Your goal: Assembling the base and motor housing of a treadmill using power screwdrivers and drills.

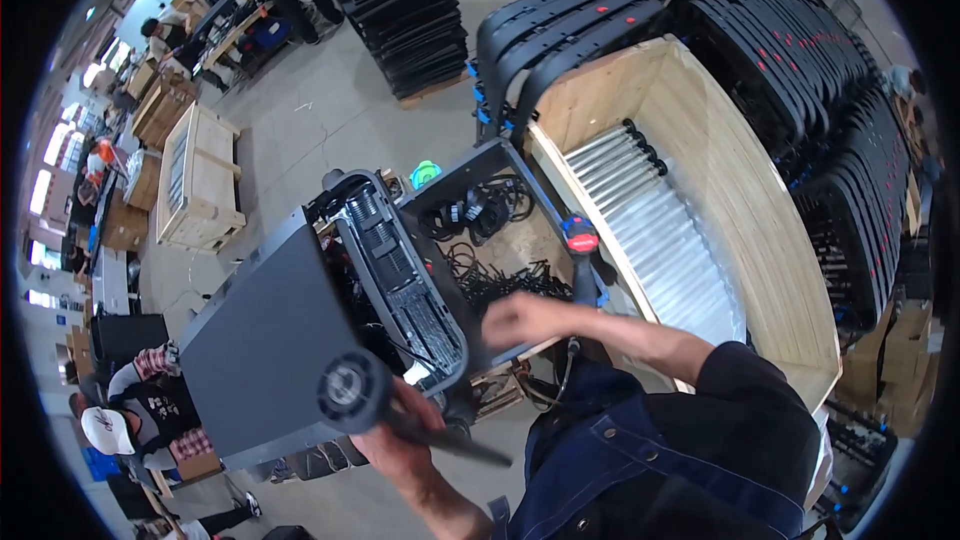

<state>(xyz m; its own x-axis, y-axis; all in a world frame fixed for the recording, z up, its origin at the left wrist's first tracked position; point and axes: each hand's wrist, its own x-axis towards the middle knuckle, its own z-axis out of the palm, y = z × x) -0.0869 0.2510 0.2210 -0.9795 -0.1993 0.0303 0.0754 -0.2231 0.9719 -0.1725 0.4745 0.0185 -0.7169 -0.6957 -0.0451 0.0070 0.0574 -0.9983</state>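
One held wheel (346, 389), one cable bin (460, 176) and one power tool (581, 236) show.

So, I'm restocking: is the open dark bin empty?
The bin is partly filled: black parts lie inside, bare brown bottom showing between.

Dark-walled tray (537, 190), brown bottom (512, 240), coiled black cables (485, 212) at far end; nearer, black pieces (495, 278), perhaps wires

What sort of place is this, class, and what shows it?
Probably a factory assembly floor: silvery tubes lie side by side in a wooden crate, many matching black parts stand in packed rows beyond it, and there is a tall stack of black panels.
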